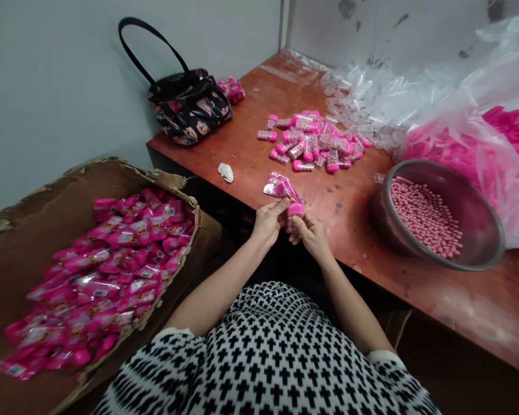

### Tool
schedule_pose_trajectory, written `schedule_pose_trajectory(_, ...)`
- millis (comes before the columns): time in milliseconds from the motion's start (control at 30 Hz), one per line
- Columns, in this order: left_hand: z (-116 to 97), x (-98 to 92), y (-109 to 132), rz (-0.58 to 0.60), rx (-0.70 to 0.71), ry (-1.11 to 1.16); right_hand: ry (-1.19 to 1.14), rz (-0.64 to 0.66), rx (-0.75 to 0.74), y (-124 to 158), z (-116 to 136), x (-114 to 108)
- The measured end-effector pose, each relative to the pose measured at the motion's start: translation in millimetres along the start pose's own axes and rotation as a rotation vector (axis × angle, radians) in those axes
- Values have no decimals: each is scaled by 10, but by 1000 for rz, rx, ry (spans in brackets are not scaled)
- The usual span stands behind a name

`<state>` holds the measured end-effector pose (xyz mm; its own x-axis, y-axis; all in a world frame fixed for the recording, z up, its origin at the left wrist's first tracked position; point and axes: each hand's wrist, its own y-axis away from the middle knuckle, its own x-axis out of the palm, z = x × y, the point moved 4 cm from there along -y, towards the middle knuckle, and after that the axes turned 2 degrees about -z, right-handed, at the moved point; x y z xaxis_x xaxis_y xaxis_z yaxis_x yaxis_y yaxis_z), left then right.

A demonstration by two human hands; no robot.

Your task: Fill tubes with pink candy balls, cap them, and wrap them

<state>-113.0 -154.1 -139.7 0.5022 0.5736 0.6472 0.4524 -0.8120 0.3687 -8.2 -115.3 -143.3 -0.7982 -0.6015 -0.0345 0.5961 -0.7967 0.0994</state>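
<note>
The left forearm (218,288) and right forearm (350,305), both bare, reach forward and converge. The left hand (268,222) shows its back, thumb and fingers pinched together at the tips. The right hand (312,235) sits just beside it, fingers curled inward and pinched likewise, wrist slightly bent.

1. The left grip (268,222) and right grip (312,233) met on a packet (280,187) and small tube (294,211), no gap between them.
2. Just ahead, bare worktop (242,144) lay open up to the heap of pink-capped tubes (313,141).
3. Right of the grips, a metal bowl (484,225) of beads barred the way, plastic bags (480,86) behind it.
4. Left, a cardboard box (26,242) of packets stood below; a handbag (190,109) sat far ahead-left.
</note>
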Motion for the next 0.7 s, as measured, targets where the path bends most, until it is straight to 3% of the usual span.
schedule_pose_trajectory(367,-5,-1,-17,169,41,-227,70,-59,-99,7,2,-27)
schedule_pose_trajectory(600,-16,-20,-18,211,-36,-306,-178,26,58,-18,-30,0)
schedule_pose_trajectory(700,-22,-46,-28,171,10,-302,-91,-18,39,13,-15,-8)
